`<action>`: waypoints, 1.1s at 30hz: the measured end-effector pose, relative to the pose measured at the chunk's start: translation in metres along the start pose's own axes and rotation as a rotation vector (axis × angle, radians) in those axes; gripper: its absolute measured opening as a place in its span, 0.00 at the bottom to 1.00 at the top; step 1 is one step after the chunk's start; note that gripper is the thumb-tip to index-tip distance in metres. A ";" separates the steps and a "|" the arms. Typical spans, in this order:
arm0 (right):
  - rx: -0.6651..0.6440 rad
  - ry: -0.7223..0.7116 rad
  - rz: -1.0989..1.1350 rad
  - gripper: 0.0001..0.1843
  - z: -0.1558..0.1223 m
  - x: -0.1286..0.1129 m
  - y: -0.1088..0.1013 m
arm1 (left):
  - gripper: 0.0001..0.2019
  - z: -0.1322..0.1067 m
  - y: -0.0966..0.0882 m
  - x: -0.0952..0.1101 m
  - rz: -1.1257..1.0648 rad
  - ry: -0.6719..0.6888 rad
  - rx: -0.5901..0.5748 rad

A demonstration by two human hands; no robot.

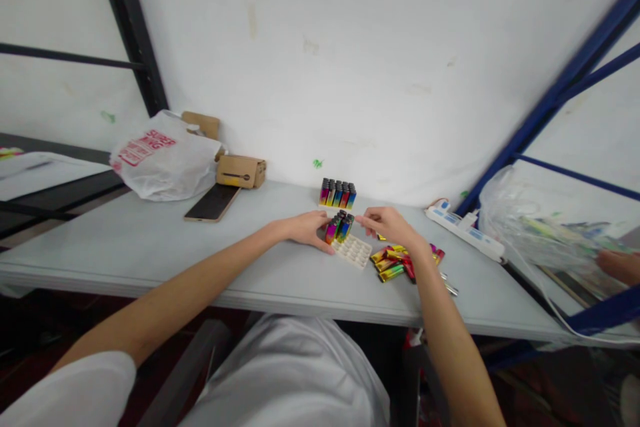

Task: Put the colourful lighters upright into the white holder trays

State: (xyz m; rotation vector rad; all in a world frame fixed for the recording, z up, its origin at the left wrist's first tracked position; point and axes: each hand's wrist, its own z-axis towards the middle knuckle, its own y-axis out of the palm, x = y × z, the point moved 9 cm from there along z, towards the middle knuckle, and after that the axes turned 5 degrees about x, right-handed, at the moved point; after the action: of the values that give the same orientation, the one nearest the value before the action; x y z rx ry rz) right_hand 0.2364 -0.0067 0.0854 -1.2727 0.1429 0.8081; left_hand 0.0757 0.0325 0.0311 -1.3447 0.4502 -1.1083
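A white tray (pixel 356 252) with rows of slots lies on the table, its left end filled with several upright lighters (pixel 344 227) in shiny colours. My left hand (pixel 306 228) is curved around that end, thumb at the near edge and fingers behind, gripping the tray beside the lighters. Just right of the standing lighters is my right hand (pixel 386 223), its fingers bent together and the tips close to the lighter tops. Whatever it may hold is hidden. A heap of loose lighters (pixel 395 261) lies below my right wrist, partly covered by the forearm.
Behind the tray stands a filled block of lighters (pixel 338 193) against the wall. To the left are a phone (pixel 213 203), a small cardboard box (pixel 241 171) and a white plastic bag (pixel 170 157). A power strip (pixel 465 230) lies right, near a blue frame post (pixel 530 113).
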 end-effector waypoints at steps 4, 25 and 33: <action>0.399 0.031 -0.203 0.25 -0.008 0.045 -0.063 | 0.36 -0.001 -0.002 0.003 -0.033 0.010 0.000; 0.040 0.261 -0.613 0.15 -0.016 0.147 -0.017 | 0.38 0.000 0.002 -0.001 0.075 -0.005 -0.037; 0.477 0.114 -0.192 0.12 -0.016 0.091 -0.050 | 0.39 -0.001 0.001 -0.003 0.018 -0.014 -0.033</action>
State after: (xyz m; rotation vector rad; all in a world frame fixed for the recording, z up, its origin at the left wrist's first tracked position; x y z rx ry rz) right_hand 0.3375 0.0179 0.0724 -0.8640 0.2829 0.4962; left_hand 0.0735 0.0342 0.0293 -1.3740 0.4713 -1.0795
